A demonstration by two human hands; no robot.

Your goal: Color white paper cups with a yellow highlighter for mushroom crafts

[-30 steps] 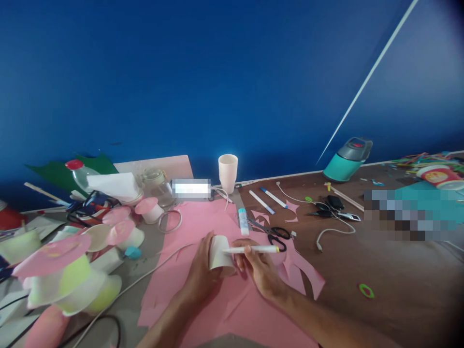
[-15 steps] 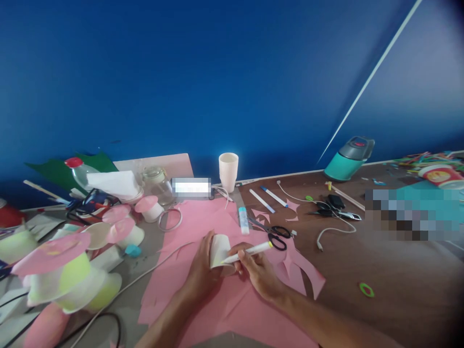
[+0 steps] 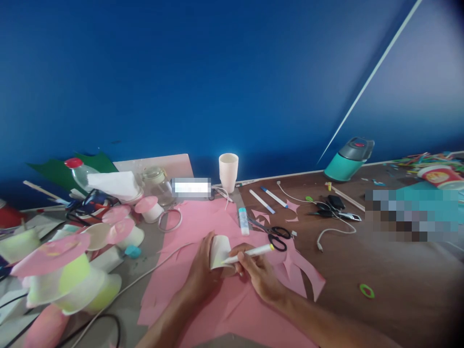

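Note:
A white paper cup (image 3: 219,250) lies on its side over pink paper (image 3: 195,217), with my left hand (image 3: 205,263) wrapped round its left side. In my right hand (image 3: 255,270) is a white marker (image 3: 253,252) with a yellow end; its tip touches or nearly touches the cup's side. Black-handled scissors (image 3: 278,238) and a glue stick (image 3: 243,221) lie just beyond the hands. Two more markers, one of them a blue-capped marker (image 3: 275,197), rest farther back.
A stack of white cups (image 3: 228,171) stands by the wall. Cups with pink discs (image 3: 50,253), a glass jar (image 3: 157,183) and cables crowd the left. Rightward are a teal flask (image 3: 344,162), a white cable (image 3: 337,230) and a green ring (image 3: 367,290).
The marker in my right hand has shifted very slightly at its yellow end. Both hands and the cup are otherwise almost where they were.

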